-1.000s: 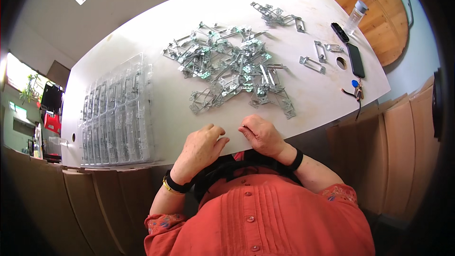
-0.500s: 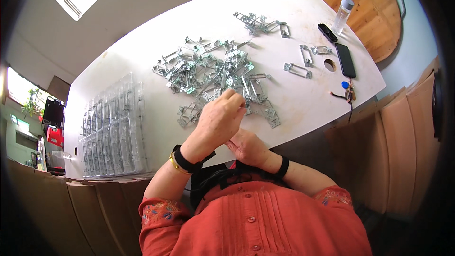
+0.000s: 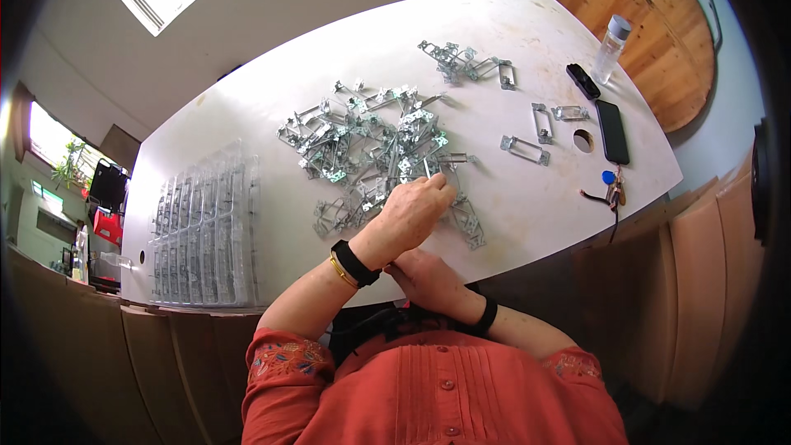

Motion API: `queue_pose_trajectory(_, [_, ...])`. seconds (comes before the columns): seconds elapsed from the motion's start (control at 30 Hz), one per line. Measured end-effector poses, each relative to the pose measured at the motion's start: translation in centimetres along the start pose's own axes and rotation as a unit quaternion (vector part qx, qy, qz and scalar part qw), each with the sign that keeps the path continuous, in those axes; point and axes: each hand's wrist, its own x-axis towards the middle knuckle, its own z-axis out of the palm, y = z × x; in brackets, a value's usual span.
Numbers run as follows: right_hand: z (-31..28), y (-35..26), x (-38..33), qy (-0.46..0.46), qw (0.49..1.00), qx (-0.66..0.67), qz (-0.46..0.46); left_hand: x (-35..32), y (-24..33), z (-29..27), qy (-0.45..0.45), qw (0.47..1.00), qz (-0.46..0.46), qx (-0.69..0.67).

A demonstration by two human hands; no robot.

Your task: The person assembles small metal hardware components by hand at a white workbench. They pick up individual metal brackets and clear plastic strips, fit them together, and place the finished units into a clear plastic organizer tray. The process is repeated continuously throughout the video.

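Right hand: sat low at the table's near edge, close to the body, partly behind the left wrist; fingers curled, but whether they held anything was not shown.
Left hand: crossed in front of it, fingertips narrow and bunched at the pile's near side; the hand's back hid whether they gripped a piece.
Pile: metal frames, tangled mid-table just beyond the hands, probably heaped there for easy reach; open shapes seemed to hook together.
Trays: clear, at the left edge, metal in their slots; slots apparently kept parts lined up and apart.
Loose frames: three, right of the pile, lying flat and separate; reason unclear.
Keys, phone, black case, bottle: along the right edge, likely out of the hands' way; bottle upright.
Small pile: more frames, farther back, apart from the main pile.
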Motion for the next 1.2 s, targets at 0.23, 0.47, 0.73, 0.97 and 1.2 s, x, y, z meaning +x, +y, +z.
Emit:
queue_pose_trajectory(0.23, [-0.3,-0.4,0.1,0.024,1.000,-0.006,-0.019,0.5,0.0,-0.6,0.051,0.998,0.004,-0.039])
queue_pose_trajectory(0.47, [-0.2,-0.3,0.0,0.023,0.999,-0.037,-0.028,0.5,-1.3,-1.1,0.167,0.983,-0.015,-0.076])
queue_pose_trajectory(0.73, [-0.4,-1.0,0.1,0.031,0.999,-0.036,-0.025,-0.5,-1.0,-3.4,0.303,0.943,-0.068,-0.118])
queue_pose_trajectory(0.97, [-0.1,-0.8,0.0,0.036,0.998,-0.051,-0.031,-2.6,-2.5,-3.3,0.313,0.935,-0.113,-0.126])
queue_pose_trajectory(1.2, [0.2,-0.8,0.1,0.043,0.996,-0.062,-0.038,-5.1,-3.8,-2.5,0.301,0.932,-0.157,-0.123])
